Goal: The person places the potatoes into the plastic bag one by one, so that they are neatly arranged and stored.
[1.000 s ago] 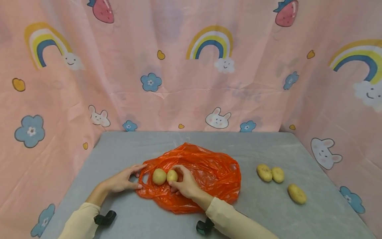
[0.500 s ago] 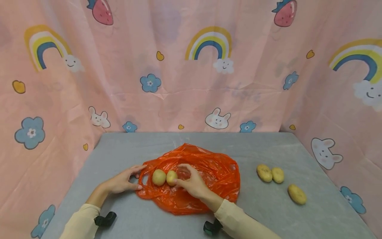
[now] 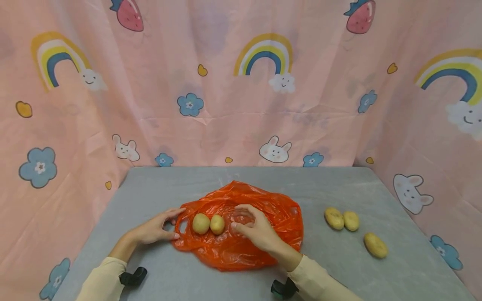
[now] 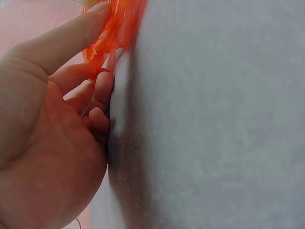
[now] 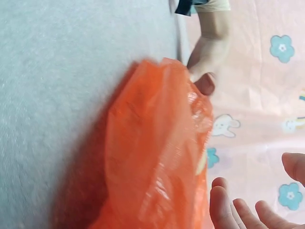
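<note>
R hand hovers over an orange-red plastic bag: fingers loosely curved, thumb apart, nothing held. L hand: thumb + index touch the bag's handle, set well apart; can't tell if they pinch the film. Just past the handle hole, uncovered & side by side: a larger roundish potato and a smaller potato, nr R thumb; on top or inside the mouth, can't tell. Bag's crumpled on a grey table. Off to R: a mottled potato by a paler potato, + an oblong potato apart. Risks, my read: film looks thin/slick, so a handle tug or snagged R finger could roll the pair off; hard pull may tear it.
</note>
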